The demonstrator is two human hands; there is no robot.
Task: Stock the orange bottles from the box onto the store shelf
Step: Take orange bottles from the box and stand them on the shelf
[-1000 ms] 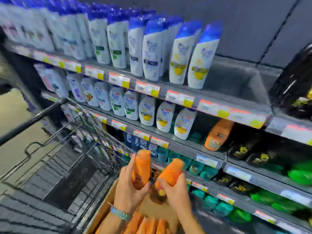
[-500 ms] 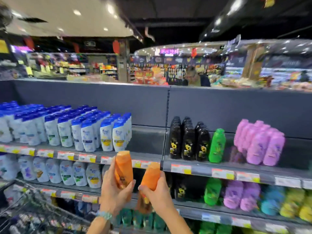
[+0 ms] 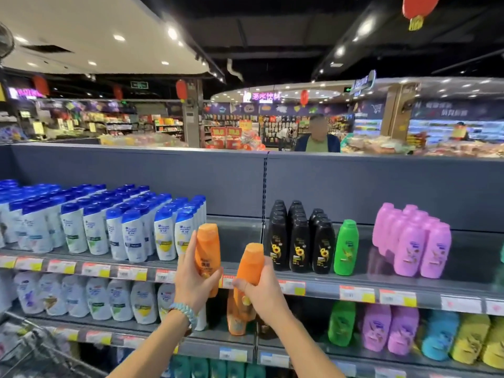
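Note:
My left hand [image 3: 195,285] grips an orange bottle [image 3: 208,251] upright, its cap level with the top shelf. My right hand [image 3: 260,291] holds a second orange bottle [image 3: 250,264] just to the right, slightly lower. Both are raised in front of a bare gap on the top shelf [image 3: 240,241], between the white blue-capped bottles and the black bottles. Another orange bottle [image 3: 236,317] stands on the shelf below, partly hidden behind my right hand. The box is out of view.
White bottles with blue caps [image 3: 131,236] fill the top shelf's left. Black bottles [image 3: 298,241], a green bottle [image 3: 346,248] and pink bottles [image 3: 411,241] stand to the right. A cart's wire edge [image 3: 41,347] shows at lower left. A person [image 3: 317,137] stands beyond the shelving.
My view has tilted up from the cart and box to the top shelf. Both hands have risen with the orange bottles toward the gap on the top shelf.

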